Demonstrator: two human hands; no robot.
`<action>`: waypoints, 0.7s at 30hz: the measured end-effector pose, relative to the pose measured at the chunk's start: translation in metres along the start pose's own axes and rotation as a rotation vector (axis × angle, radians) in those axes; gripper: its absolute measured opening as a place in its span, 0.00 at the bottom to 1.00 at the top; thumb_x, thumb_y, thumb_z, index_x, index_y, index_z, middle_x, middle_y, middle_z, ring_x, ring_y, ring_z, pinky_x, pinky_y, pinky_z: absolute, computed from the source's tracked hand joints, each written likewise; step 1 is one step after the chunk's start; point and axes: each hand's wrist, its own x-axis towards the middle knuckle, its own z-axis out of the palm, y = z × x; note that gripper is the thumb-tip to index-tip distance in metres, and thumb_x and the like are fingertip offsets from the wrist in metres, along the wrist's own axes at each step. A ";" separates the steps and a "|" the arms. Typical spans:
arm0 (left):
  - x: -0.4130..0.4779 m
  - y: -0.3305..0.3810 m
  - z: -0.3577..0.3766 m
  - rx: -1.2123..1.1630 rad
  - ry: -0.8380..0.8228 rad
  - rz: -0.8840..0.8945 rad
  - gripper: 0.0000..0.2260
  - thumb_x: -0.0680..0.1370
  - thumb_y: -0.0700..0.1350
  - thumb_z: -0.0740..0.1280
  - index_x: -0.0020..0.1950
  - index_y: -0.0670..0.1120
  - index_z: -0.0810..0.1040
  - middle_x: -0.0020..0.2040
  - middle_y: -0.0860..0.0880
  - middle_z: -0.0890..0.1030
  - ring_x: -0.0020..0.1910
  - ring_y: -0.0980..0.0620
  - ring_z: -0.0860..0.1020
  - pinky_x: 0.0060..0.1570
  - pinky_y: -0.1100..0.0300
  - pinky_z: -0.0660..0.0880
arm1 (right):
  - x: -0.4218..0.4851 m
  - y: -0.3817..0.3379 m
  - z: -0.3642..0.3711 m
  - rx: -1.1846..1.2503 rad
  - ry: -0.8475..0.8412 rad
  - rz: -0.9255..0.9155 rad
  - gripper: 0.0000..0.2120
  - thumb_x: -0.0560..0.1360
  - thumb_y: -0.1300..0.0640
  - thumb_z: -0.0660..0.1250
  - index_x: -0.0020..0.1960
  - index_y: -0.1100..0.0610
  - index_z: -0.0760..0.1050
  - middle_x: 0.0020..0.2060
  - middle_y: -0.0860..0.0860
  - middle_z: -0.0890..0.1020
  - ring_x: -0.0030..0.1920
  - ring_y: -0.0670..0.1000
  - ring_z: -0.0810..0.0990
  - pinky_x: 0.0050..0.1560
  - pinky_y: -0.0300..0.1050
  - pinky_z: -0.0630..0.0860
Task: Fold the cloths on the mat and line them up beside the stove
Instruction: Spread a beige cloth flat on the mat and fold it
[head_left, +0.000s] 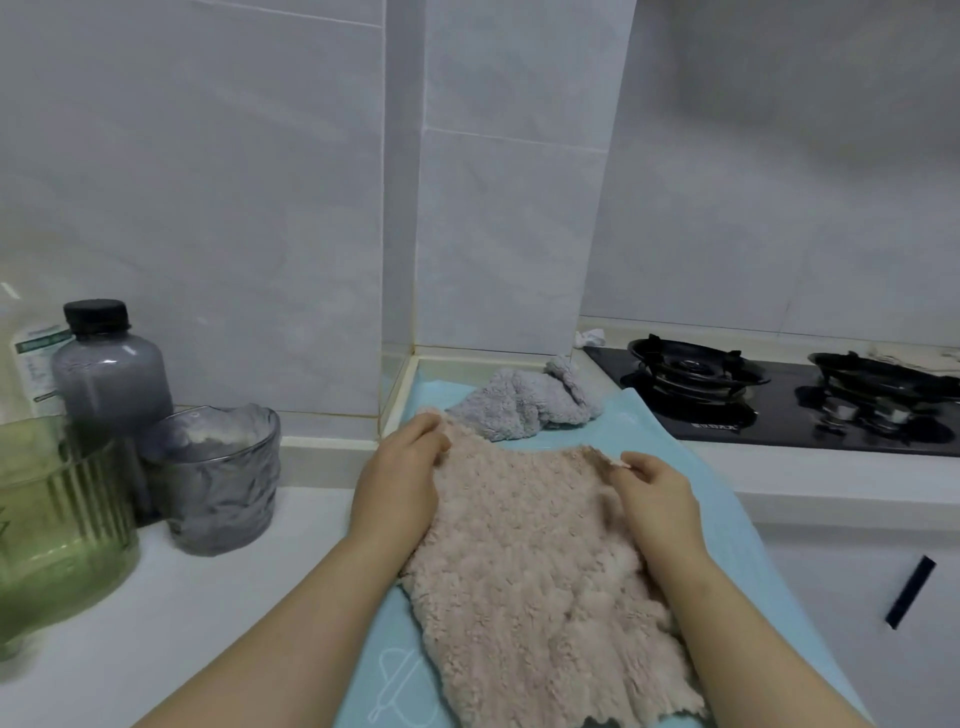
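Pinching far corners of the pink cloth (535, 551) with left grip (400, 478) and right grip (654, 493) on the blue mat (374, 649), seemingly about to fold them nearward evenly.

No wording can be read on this kitchen counter. A white container (28, 374) at the far left carries a label (40, 347) with a green band and lines of small print, all too blurred to make out. A small pale mark (714, 427) on the front edge of the black gas stove (779, 434) is likewise illegible. The blue mat (363, 660) bears only a white outline drawing (399, 686) resembling a rolling pin.
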 end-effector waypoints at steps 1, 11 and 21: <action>-0.001 -0.001 0.002 0.023 -0.049 -0.021 0.14 0.75 0.32 0.59 0.56 0.41 0.79 0.67 0.51 0.72 0.62 0.46 0.72 0.49 0.63 0.66 | 0.000 0.001 0.001 -0.048 -0.027 -0.026 0.20 0.76 0.57 0.62 0.68 0.54 0.70 0.60 0.51 0.78 0.59 0.54 0.75 0.60 0.48 0.70; -0.019 0.013 -0.018 -0.090 -0.183 -0.175 0.17 0.81 0.42 0.55 0.71 0.47 0.65 0.77 0.51 0.50 0.72 0.50 0.61 0.60 0.58 0.67 | -0.027 0.002 -0.022 -0.150 -0.303 -0.117 0.27 0.77 0.57 0.63 0.73 0.50 0.59 0.69 0.52 0.68 0.64 0.52 0.71 0.53 0.44 0.74; -0.069 0.046 -0.091 -0.146 -0.307 -0.018 0.03 0.78 0.50 0.62 0.45 0.57 0.74 0.42 0.54 0.73 0.38 0.59 0.71 0.37 0.64 0.65 | -0.117 0.010 -0.069 -0.300 -0.349 -0.302 0.05 0.73 0.57 0.65 0.49 0.51 0.71 0.45 0.47 0.77 0.42 0.47 0.75 0.46 0.43 0.73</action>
